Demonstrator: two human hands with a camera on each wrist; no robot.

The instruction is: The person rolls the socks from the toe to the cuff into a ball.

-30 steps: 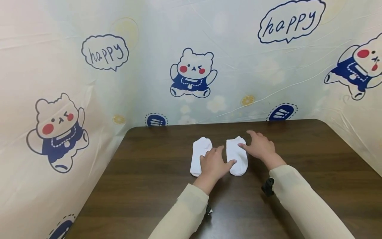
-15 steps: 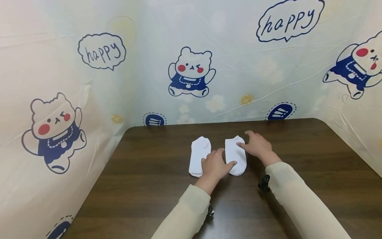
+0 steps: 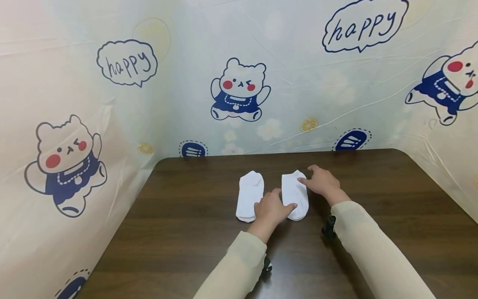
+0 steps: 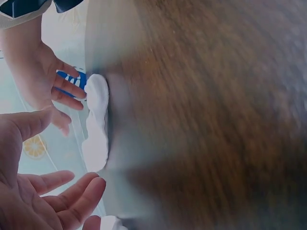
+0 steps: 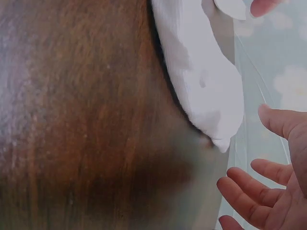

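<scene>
Two white ankle socks lie flat, side by side, on the dark wooden table. My left hand (image 3: 271,208) hovers between the left sock (image 3: 249,199) and the right sock (image 3: 295,195), its thumb over the near part of the right one. At the right sock's far right side is my right hand (image 3: 324,182), thumb by the sock's edge. Both wrist views show spread, relaxed fingers with nothing held: the left hand (image 4: 53,191) is beside a sock (image 4: 97,124), and the right hand (image 5: 268,187) is apart from the sock (image 5: 204,72).
The brown table (image 3: 179,249) extends around the socks to rounded far corners. A pale printed curtain (image 3: 298,83) with cartoon bears hangs behind and along the sides. Dark wrist cameras (image 3: 328,227) sit by the cream sleeves (image 3: 373,245).
My left hand has drawn slightly nearer and to the right, so more of the left sock shows. My right hand stays almost in place. The socks lie as before; the head view shifted slightly.
</scene>
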